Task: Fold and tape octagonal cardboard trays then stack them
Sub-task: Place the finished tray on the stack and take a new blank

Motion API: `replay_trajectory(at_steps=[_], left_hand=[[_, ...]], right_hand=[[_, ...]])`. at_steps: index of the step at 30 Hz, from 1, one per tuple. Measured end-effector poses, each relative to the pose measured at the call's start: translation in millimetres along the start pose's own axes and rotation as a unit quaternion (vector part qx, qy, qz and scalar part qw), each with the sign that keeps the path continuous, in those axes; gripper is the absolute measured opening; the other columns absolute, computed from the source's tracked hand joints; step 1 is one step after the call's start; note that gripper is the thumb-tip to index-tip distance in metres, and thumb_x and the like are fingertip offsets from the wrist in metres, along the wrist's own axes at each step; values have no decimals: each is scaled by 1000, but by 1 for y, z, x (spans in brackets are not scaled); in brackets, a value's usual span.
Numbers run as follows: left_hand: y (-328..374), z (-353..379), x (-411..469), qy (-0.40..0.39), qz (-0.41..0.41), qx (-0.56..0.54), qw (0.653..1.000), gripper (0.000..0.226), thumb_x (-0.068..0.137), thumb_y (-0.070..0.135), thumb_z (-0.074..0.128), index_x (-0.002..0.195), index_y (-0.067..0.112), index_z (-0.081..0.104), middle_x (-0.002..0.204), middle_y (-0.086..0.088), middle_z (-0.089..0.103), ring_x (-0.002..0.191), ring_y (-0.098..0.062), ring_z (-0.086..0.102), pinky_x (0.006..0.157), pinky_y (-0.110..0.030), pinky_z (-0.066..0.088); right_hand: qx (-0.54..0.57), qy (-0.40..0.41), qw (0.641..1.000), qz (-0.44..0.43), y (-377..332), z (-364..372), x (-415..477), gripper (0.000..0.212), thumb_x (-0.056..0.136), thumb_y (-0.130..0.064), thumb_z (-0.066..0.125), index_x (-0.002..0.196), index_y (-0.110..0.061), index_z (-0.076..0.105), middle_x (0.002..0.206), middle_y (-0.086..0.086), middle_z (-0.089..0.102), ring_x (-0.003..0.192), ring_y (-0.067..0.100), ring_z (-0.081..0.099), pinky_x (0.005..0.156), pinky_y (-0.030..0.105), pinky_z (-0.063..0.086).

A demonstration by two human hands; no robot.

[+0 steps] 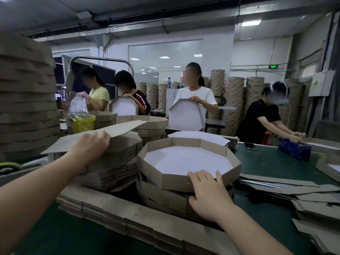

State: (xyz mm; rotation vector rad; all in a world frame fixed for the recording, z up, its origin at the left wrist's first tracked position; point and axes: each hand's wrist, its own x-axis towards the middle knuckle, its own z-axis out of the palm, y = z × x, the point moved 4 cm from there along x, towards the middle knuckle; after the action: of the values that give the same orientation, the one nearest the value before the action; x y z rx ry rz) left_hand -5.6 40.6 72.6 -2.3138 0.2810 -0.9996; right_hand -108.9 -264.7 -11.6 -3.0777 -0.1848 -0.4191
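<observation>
A folded octagonal tray (187, 144) with brown walls and a white floor sits on top of a short stack of trays (165, 197) in front of me. My right hand (206, 192) rests on its near wall, fingers spread over the rim. To the left stands a pile of flat cardboard blanks (117, 162). My left hand (90, 146) grips the top flat blank (119, 128) by its near edge and holds it lifted off the pile.
A tall stack of trays (25, 100) rises at far left. Cardboard strips (114, 216) lie along the near table edge, more blanks (316, 203) at right. Several people work across the green table (272, 162). A yellow bag (83, 122) and a tape dispenser (9, 167) sit left.
</observation>
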Motion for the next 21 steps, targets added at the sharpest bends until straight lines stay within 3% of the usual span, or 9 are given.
replay_trajectory(at_steps=[5, 8, 9, 11, 13, 15, 17, 19, 21], left_hand=[[9, -73, -21, 142, 32, -85, 986, 35, 58, -3, 80, 91, -3, 68, 75, -15, 66, 58, -30, 64, 34, -24, 35], [26, -113, -44, 188, 72, -109, 973, 39, 65, -2, 79, 102, -8, 67, 92, -20, 71, 68, -30, 69, 38, -29, 48], [31, -125, -54, 194, 93, -115, 970, 42, 67, -1, 78, 106, -8, 67, 99, -21, 70, 71, -29, 70, 40, -29, 51], [42, -149, -74, 208, 139, -133, 959, 49, 67, -1, 76, 113, -9, 65, 110, -23, 68, 76, -29, 71, 43, -30, 53], [54, -169, -94, 216, 198, -144, 945, 53, 68, 1, 74, 119, -8, 62, 117, -24, 65, 83, -29, 70, 48, -31, 55], [68, -185, -112, 227, 255, -130, 931, 50, 75, 6, 70, 123, -6, 60, 121, -22, 63, 88, -28, 69, 51, -31, 55], [80, -201, -128, 248, 302, -147, 909, 39, 88, 14, 59, 123, -2, 62, 121, -18, 65, 90, -26, 69, 53, -31, 55], [89, -215, -141, 242, 352, -220, 877, 42, 100, 27, 36, 120, 4, 66, 121, -10, 66, 92, -24, 68, 58, -32, 55], [98, -219, -148, 201, 387, -303, 847, 49, 101, 36, 28, 121, 14, 67, 126, -2, 64, 103, -22, 64, 75, -36, 54]], right_hand=[[43, -10, 999, 17, -5, -6, 1, 70, 99, -56, 26, 156, -23, 1, 164, -3, -5, 148, 18, -21, 108, 54, -25], [264, 80, 961, 15, -22, -23, -11, 65, 99, -58, 26, 154, -24, 17, 161, -11, 10, 146, 1, -9, 114, 35, -19], [407, 93, 908, 32, -27, -33, -19, 67, 97, -59, 32, 152, -24, 26, 158, -12, 21, 146, 0, 3, 117, 29, -7], [665, 100, 738, 59, -31, -54, -34, 72, 86, -65, 41, 146, -25, 39, 150, -10, 40, 138, 6, 35, 114, 29, 23], [788, 129, 596, 82, -23, -75, -47, 54, 89, -62, 44, 131, -30, 53, 135, -4, 58, 119, 14, 57, 99, 36, 46], [841, 178, 494, 130, -9, -91, -67, 32, 96, -43, 51, 114, -19, 63, 113, 5, 69, 99, 22, 67, 72, 37, 58], [822, 237, 479, 197, 5, -96, -94, 11, 94, -9, 54, 97, -9, 64, 98, 12, 68, 83, 25, 66, 53, 29, 56], [796, 251, 499, 233, 11, -94, -124, 21, 87, 8, 48, 90, -6, 64, 93, 14, 70, 77, 26, 66, 53, 30, 56], [785, 250, 512, 242, 15, -90, -157, 28, 84, 13, 45, 90, -7, 63, 88, 11, 72, 73, 25, 67, 56, 33, 57]])
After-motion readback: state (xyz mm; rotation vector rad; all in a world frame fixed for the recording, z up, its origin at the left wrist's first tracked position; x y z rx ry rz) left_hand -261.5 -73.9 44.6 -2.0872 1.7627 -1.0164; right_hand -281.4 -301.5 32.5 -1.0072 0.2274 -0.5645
